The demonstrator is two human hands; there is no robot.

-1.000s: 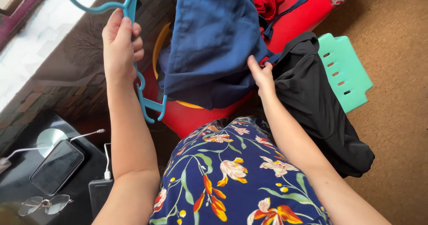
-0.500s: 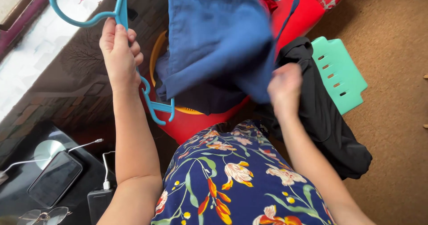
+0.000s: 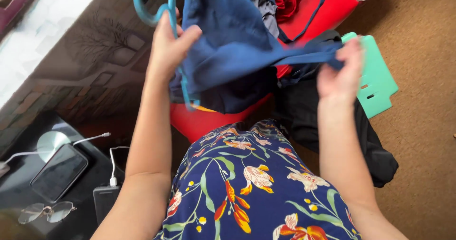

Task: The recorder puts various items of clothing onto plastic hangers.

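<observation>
Both hands grip: left (image 3: 167, 47) clasps hanger (image 3: 151, 13); right (image 3: 341, 73) pinches blue garment (image 3: 228, 40).

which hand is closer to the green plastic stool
Right. The right hand pinches the navy garment just in front of the green stool, overlapping its edge. The left hand grips the blue hanger far across the cloth.

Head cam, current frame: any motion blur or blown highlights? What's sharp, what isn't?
Head view: the right hand is motion-blurred, fingers smeared where it pinches the navy garment. The left hand on the blue hanger is a little soft. The floral dress and the phone are sharp. Daylight blows out the pale surface at top left; there is mild glare on the glasses.
</observation>
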